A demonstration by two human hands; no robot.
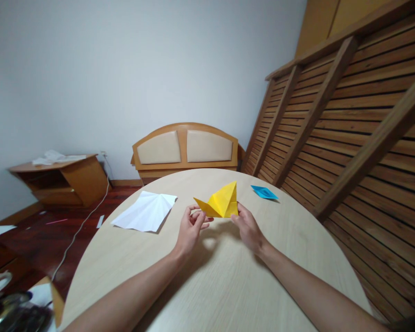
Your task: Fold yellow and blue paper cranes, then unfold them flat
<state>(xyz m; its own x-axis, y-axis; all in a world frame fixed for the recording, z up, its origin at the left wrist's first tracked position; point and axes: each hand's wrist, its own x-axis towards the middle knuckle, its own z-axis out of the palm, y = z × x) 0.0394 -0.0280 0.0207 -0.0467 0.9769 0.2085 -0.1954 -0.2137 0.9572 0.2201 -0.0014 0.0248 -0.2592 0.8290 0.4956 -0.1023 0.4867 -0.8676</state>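
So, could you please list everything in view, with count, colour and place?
folded paper: one, yellow, held above the table between both hands
creased sheet: one, white, flat on the table, left of the hands
small folded paper: one, blue, on the table, far right
round table: one, pale wood, centre
headboard: one, wood with beige panels, against the wall
low cabinet: one, wood, left, papers on top
slatted frame: one, brown, leaning at right
left hand: pinching the yellow paper's left tip
right hand: gripping its right edge

Bedroom at home (headboard (186, 148), slatted bedframe (349, 120)).
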